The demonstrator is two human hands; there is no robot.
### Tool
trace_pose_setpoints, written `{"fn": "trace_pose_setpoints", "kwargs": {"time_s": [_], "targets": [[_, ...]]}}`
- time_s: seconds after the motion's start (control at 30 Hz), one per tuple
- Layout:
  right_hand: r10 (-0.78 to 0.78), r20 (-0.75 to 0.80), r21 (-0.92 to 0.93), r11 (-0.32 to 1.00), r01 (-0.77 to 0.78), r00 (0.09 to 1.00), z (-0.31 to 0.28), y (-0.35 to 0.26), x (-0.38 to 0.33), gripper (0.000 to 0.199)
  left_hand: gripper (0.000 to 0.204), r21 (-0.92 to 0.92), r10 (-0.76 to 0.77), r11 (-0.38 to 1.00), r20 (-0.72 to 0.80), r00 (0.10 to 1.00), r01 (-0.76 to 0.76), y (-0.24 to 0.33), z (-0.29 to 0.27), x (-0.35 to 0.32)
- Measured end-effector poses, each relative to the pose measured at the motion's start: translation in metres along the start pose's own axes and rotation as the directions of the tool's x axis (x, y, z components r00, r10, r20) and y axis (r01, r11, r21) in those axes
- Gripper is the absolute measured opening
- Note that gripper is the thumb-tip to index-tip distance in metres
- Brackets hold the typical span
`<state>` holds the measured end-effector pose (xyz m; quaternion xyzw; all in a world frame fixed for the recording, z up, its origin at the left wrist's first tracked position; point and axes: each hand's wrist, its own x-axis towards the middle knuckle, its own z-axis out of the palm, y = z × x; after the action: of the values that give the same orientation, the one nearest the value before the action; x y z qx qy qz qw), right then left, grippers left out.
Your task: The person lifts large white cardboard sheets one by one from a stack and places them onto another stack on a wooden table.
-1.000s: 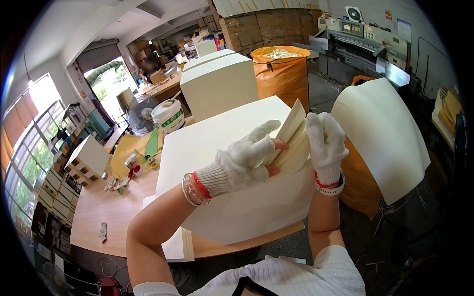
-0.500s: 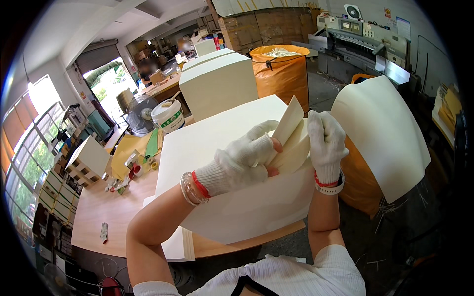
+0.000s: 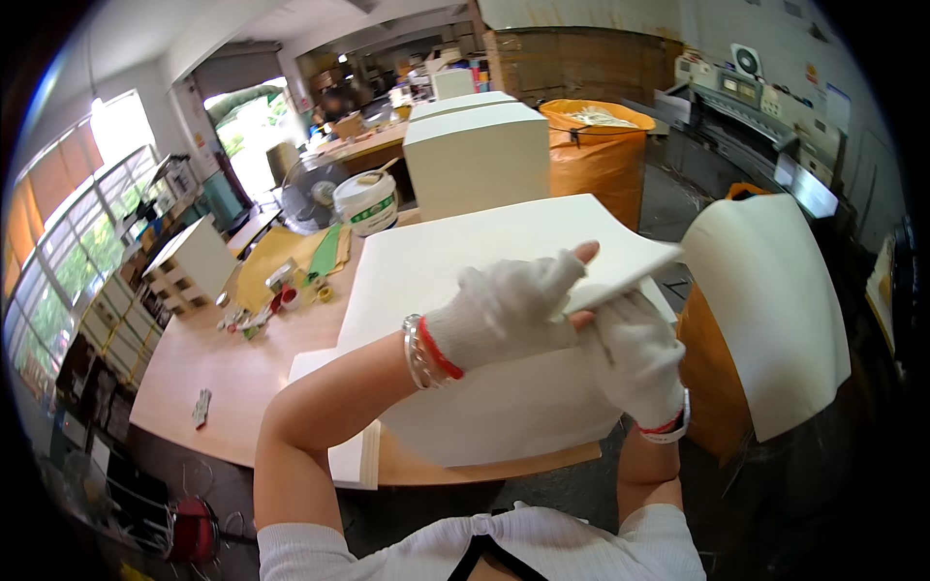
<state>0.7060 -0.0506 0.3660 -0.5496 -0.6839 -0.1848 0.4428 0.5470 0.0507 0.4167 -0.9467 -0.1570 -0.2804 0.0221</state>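
White knit gloves on both hands. Left hand [image 3: 504, 310] lies across the top of a large stack of cream paper sheets [image 3: 465, 261] on the wooden table [image 3: 242, 378], fingers closed, bare fingertip pressing on the lifted corner of sheets [image 3: 620, 271]. Right hand [image 3: 635, 353] grips that same corner from beneath, at the stack's right edge, fingers closed around it; the corner is curled up off the pile. Metal bangles and a red band on the left wrist. Beside the table at right, a curved cream sheet [image 3: 765, 310] drapes over an orange bag. White plastic bucket [image 3: 366, 201] stands beyond the stack.
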Motion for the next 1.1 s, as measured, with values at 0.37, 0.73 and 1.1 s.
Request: {"fn": "trace_pose_setpoints", "kwargs": {"time_s": [0.37, 0.73, 1.1], "targets": [[-0.379, 0.024, -0.031, 0.924, 0.38, 0.925, 0.077, -0.071, 0.008, 0.03, 0.023, 0.44, -0.179, 0.891, 0.119, 0.977, 0.11, -0.026, -0.053, 0.013], [-0.518, -0.103, 0.057, 0.849, 0.525, 0.849, 0.149, -0.158, 0.015, 0.041, 0.036, -0.756, -0.761, 0.595, -0.639, 0.109, -0.273, -0.151, -0.179, -0.139], [-0.434, -0.197, 0.51, 0.72, 0.471, 0.879, 0.173, -0.203, -0.006, 0.051, 0.041, -0.416, -0.436, 0.88, -0.899, 0.039, 0.228, -0.114, -0.142, -0.24]]}}
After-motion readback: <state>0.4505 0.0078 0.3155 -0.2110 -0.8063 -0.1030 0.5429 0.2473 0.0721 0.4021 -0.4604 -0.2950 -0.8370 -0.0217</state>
